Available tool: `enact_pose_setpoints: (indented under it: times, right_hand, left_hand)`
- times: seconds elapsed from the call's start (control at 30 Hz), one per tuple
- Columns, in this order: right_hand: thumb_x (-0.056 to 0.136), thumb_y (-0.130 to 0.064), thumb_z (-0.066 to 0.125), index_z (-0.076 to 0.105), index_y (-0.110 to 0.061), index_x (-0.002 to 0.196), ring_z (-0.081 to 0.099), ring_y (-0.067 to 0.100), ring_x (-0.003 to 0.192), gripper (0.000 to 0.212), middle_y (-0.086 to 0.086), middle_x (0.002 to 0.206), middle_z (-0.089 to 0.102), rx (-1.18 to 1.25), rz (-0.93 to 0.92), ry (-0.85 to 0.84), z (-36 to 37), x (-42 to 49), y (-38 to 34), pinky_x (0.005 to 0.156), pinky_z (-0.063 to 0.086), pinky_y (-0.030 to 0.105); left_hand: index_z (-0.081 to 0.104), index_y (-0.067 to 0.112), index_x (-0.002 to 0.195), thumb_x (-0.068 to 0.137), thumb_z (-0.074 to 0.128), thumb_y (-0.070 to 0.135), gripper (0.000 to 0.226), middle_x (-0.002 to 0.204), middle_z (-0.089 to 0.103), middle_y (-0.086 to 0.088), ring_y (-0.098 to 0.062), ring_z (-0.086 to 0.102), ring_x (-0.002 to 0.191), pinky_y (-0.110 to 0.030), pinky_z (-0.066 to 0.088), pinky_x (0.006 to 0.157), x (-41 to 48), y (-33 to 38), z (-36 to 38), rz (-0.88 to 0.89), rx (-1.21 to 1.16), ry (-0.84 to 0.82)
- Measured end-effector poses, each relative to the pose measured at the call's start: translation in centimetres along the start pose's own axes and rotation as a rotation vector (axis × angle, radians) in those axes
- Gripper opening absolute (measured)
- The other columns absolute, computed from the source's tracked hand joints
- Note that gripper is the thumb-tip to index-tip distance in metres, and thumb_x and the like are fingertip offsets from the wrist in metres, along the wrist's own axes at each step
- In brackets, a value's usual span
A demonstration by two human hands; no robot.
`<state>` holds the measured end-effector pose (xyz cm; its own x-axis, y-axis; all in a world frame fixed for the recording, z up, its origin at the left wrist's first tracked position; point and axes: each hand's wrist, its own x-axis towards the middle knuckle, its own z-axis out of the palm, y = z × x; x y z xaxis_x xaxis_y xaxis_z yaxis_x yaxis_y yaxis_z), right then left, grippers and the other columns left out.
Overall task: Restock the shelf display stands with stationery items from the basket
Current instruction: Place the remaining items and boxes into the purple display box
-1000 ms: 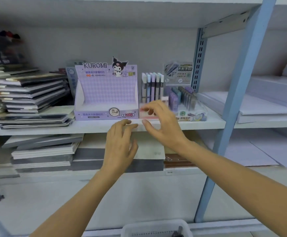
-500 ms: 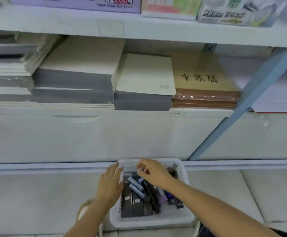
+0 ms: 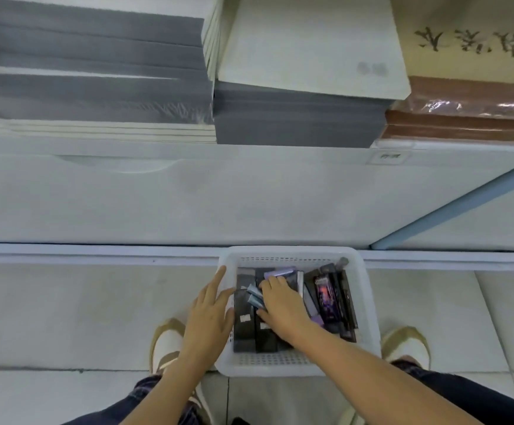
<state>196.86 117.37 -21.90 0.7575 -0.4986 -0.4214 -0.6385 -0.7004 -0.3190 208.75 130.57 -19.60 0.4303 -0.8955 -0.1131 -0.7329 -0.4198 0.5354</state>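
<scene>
Basket (image 3: 289, 251) sits on the floor (image 3: 65, 317), lower centre of frame, stocked with black boxes (image 3: 245, 328) and a lilac pack (image 3: 280, 273) near its far wall. Left hand (image 3: 209, 314): fingers straight and spread, resting on the basket's left rim. Right hand (image 3: 283, 308): inside the basket, fingers curled, pinching pale blue packs (image 3: 255, 295) between thumb and fingers. Shelf (image 3: 157, 154) across the top of frame carries grey paper stacks (image 3: 295, 118).
</scene>
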Motion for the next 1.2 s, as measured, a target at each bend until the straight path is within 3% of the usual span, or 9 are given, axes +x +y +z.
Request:
enact_pose_setpoints:
  times: [0.2, 0.33, 0.5, 0.6, 0.7, 0.9, 1.07, 1.13, 1.2]
  right_hand:
    - [0.098, -0.03, 0.051, 0.039, -0.006, 0.137, 0.056, 0.029, 0.109, 0.047, 0.015, 0.124, 0.058, -0.056, 0.0, -0.04, -0.6, 0.9, 1.0, 0.08, 0.047, 0.036]
    - [0.098, -0.038, 0.051, 0.044, -0.009, 0.125, 0.059, 0.023, 0.099, 0.04, 0.012, 0.116, 0.061, 0.4, 0.05, -0.116, -1.7, 0.8, 2.0, 0.071, 0.041, 0.03]
    - [0.094, -0.039, 0.058, 0.051, -0.024, 0.128, 0.062, 0.005, 0.103, 0.037, -0.006, 0.117, 0.063, 0.838, -0.047, -0.13, -3.0, -0.8, 1.9, 0.09, 0.053, 0.026]
    - [0.093, -0.016, 0.055, 0.057, -0.022, 0.117, 0.065, 0.002, 0.099, 0.026, -0.006, 0.11, 0.066, 0.971, -0.086, -0.075, -3.3, -1.7, 1.4, 0.082, 0.053, 0.019]
    - [0.089, -0.015, 0.061, 0.058, -0.015, 0.117, 0.066, 0.005, 0.095, 0.028, -0.002, 0.107, 0.067, 0.981, -0.05, -0.057, -3.6, -2.2, 1.4, 0.079, 0.055, 0.022]
    - [0.092, -0.034, 0.063, 0.065, -0.031, 0.116, 0.068, 0.008, 0.093, 0.025, -0.007, 0.102, 0.072, 0.961, -0.083, -0.293, -5.7, -2.5, 2.8, 0.084, 0.055, 0.025]
    - [0.097, -0.03, 0.054, 0.071, -0.014, 0.1, 0.063, 0.013, 0.075, 0.024, 0.003, 0.089, 0.07, 1.01, 0.213, 0.08, -6.5, -1.5, 6.0, 0.065, 0.048, 0.017]
    - [0.099, -0.027, 0.051, 0.062, -0.01, 0.103, 0.061, 0.016, 0.077, 0.02, 0.007, 0.092, 0.067, 0.853, 0.367, 0.182, -5.7, -1.0, 7.2, 0.068, 0.049, 0.022]
    - [0.099, -0.035, 0.05, 0.056, -0.012, 0.108, 0.06, 0.014, 0.077, 0.026, 0.003, 0.092, 0.065, 0.565, 0.433, 0.135, -4.4, -0.6, 7.4, 0.067, 0.047, 0.023]
  left_hand:
    - [0.067, 0.018, 0.115, 0.092, 0.061, 0.01, 0.026, 0.156, 0.029, -0.011, -0.031, 0.036, 0.138, -0.044, 0.037, 0.108, 0.1, 0.5, -0.1, -0.028, 0.016, 0.003]
    - [0.068, 0.015, 0.11, 0.09, 0.064, 0.009, 0.022, 0.137, 0.048, -0.013, -0.031, 0.044, 0.124, -0.04, 0.043, 0.097, 0.4, 1.5, -0.2, -0.058, 0.01, 0.1]
    - [0.052, 0.025, 0.126, 0.098, 0.05, 0.036, 0.03, 0.114, 0.058, 0.007, -0.006, 0.055, 0.105, -0.021, 0.044, 0.086, 2.1, 5.0, -0.7, -0.354, -0.614, -0.08]
    - [0.052, 0.026, 0.117, 0.097, 0.052, 0.037, 0.023, 0.108, 0.063, 0.005, -0.006, 0.062, 0.101, -0.015, 0.05, 0.074, 3.1, 7.2, -0.4, -0.471, -0.923, -0.254]
    - [0.055, 0.024, 0.113, 0.099, 0.051, 0.03, 0.015, 0.101, 0.065, 0.0, -0.003, 0.065, 0.087, -0.011, 0.051, 0.058, 3.3, 8.0, -0.1, -0.567, -1.023, -0.209]
    - [0.062, 0.016, 0.106, 0.098, 0.052, 0.027, 0.016, 0.089, 0.07, -0.007, -0.01, 0.068, 0.071, -0.02, 0.051, 0.054, 3.0, 7.1, 0.2, -0.606, -1.091, -0.142]
    - [0.059, 0.014, 0.103, 0.1, 0.05, 0.026, 0.016, 0.083, 0.075, -0.004, -0.017, 0.07, 0.063, -0.021, 0.046, 0.045, 3.4, 6.6, 0.2, -0.643, -1.113, -0.069]
    - [0.057, 0.012, 0.101, 0.1, 0.05, 0.025, 0.015, 0.07, 0.071, -0.003, -0.014, 0.062, 0.053, -0.021, 0.043, 0.044, 3.4, 6.0, 0.4, -0.665, -1.056, -0.096]
    - [0.056, 0.008, 0.1, 0.099, 0.052, 0.024, 0.017, 0.062, 0.064, -0.001, -0.014, 0.058, 0.05, -0.021, 0.042, 0.044, 3.3, 5.7, 0.7, -0.68, -1.031, -0.147]
